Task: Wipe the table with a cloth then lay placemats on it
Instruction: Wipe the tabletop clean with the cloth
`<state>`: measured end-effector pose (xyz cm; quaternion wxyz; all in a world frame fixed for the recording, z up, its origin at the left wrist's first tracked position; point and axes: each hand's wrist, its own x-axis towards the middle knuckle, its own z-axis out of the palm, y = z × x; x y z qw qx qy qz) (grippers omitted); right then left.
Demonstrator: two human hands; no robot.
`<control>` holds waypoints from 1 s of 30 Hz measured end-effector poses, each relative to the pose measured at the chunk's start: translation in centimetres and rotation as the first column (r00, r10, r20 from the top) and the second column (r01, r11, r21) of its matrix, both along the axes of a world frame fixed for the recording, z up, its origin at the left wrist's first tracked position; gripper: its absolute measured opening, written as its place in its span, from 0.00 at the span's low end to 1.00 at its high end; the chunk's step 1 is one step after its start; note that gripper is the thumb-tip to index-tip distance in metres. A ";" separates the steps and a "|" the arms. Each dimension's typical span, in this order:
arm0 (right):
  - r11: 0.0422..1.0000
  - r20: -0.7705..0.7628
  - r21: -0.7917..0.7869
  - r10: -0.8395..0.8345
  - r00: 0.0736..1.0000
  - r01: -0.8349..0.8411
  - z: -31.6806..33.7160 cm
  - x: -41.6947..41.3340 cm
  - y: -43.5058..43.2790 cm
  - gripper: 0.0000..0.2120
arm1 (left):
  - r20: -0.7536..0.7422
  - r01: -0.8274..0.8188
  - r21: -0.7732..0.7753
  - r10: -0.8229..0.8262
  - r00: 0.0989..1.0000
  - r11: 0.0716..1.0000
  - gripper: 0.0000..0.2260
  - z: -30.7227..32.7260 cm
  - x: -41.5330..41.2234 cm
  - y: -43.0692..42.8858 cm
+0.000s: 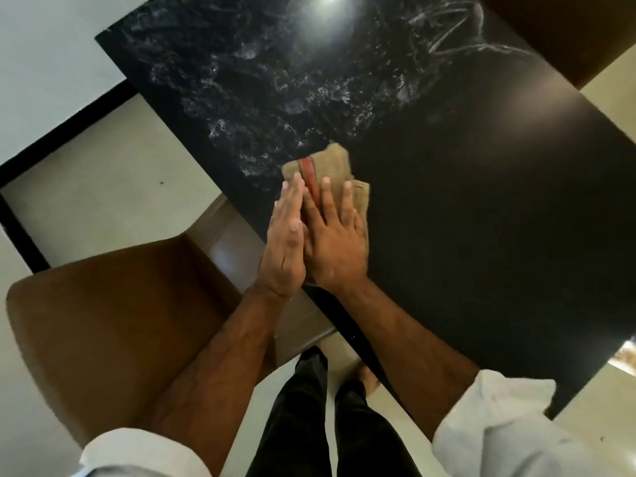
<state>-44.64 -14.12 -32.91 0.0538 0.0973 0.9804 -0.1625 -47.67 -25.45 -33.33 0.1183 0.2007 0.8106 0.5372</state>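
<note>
A folded tan cloth (327, 163) with a red stripe lies on the black table (481, 218), close to its left edge. My right hand (335, 242) presses flat on the cloth with straight fingers. My left hand (284, 242) lies beside it, fingers straight, its fingertips on the cloth's left part and its heel at the table edge. Whitish streaks and smears (275, 84) cover the far left half of the tabletop; the near right half looks plain dark. No placemats are in view.
A brown leather chair (113, 325) stands at the table's left side, just below my left arm. Another brown chair (557, 32) sits at the far right corner. Pale floor tiles (103, 187) with a black border surround the table. My legs (309, 425) stand near the table's near edge.
</note>
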 end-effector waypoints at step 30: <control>0.955 -0.180 0.148 -0.230 0.956 0.258 -0.8 4.6 25.6 0.27 | -0.046 0.036 -0.842 -0.137 0.989 0.538 0.39 0.9 17.5 6.5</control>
